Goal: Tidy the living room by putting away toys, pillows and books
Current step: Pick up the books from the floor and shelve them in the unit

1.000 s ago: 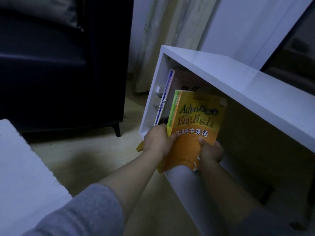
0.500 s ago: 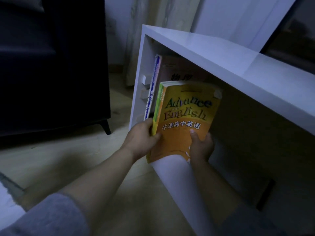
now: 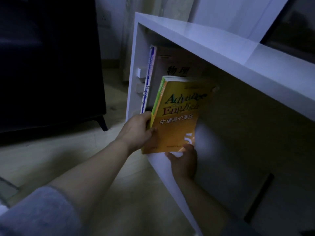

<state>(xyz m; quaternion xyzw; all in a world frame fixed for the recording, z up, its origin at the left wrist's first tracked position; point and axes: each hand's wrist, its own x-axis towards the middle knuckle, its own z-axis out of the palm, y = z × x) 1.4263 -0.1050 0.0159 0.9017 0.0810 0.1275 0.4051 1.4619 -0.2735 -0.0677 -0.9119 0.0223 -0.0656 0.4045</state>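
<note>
An orange book (image 3: 179,116) with a green spine stands tilted at the open front of a white cabinet (image 3: 213,43). My left hand (image 3: 138,132) grips its spine edge. My right hand (image 3: 184,160) holds its lower right corner from below, resting on the cabinet's bottom shelf. Behind it stand a pale book with black characters (image 3: 177,68) and a thin blue-spined book (image 3: 148,79), leaning against the cabinet's left wall.
A dark sofa (image 3: 51,65) on short legs stands left of the cabinet, with a strip of wooden floor (image 3: 109,167) between them. A curtain (image 3: 136,7) hangs behind. The cabinet's right side is a dim open space.
The orange book has gone further into the cabinet and stands more upright. My right hand has slid down from the cover to its bottom corner. The view has moved closer.
</note>
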